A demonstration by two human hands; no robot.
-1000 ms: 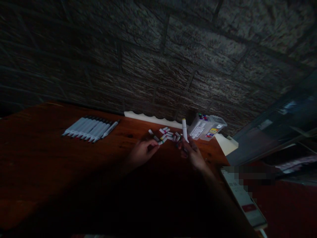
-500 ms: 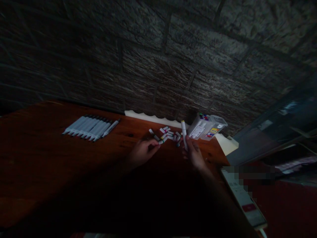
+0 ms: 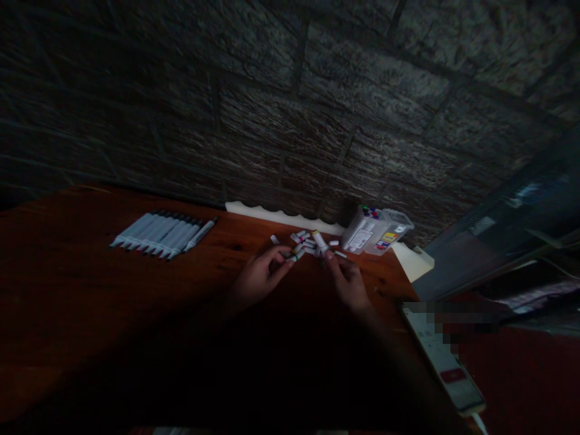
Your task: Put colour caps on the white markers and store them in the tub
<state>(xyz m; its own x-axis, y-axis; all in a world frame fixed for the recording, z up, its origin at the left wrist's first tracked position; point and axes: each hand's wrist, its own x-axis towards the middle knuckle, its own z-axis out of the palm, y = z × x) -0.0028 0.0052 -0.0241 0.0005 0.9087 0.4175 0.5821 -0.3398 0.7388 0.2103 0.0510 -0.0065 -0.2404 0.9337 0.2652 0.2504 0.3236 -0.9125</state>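
Observation:
My left hand [image 3: 260,278] is closed, thumb and fingers pinching a white marker cap [image 3: 296,256] with a green band. In my right hand [image 3: 348,283] is a white marker [image 3: 319,240] with a yellow end, gripped at its lower part and tilted to the left. Between and just beyond both hands lies a loose heap of white caps [image 3: 299,236] with coloured bands. Part of the heap is hidden by my fingers and the marker. The picture is dark, so fine details at the fingertips are hard to make out.
A row of several uncapped markers [image 3: 156,234] lies at the left on the wooden table [image 3: 217,272]. Clear plastic cases [image 3: 360,232], one holding several pens, stand at the back right. A phone [image 3: 446,362] rests at the right edge. A brick wall [image 3: 272,121] rises behind.
My right hand has tipped the marker from nearly upright to leaning left and brought it lower, over the caps. The left hand keeps its pinch almost in place. The view has shifted slightly.

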